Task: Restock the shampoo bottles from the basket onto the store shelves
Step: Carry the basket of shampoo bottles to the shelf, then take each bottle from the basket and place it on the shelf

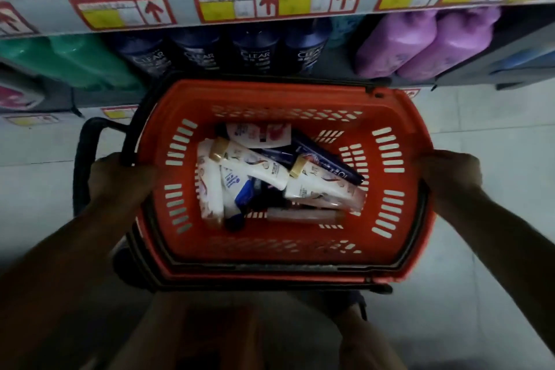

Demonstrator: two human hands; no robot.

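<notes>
A red plastic basket (387, 219) fills the middle of the head view, just in front of the shelves. Inside lie several shampoo bottles: white ones with gold caps (255, 165), a dark blue one (327, 165) and a white-and-red one (258, 135). My left hand (120, 180) grips the basket's left rim beside its black handle (90, 141). My right hand (450, 174) grips the right rim. The shelf (180, 9) ahead carries dark blue bottles (255, 51) in a row.
Green bottles (69, 60) stand at the shelf's left, purple bottles (420, 42) at its right. Red-and-yellow price labels (276, 1) line the shelf edge. Pale tiled floor (495, 129) lies on both sides of the basket. My knees are below the basket.
</notes>
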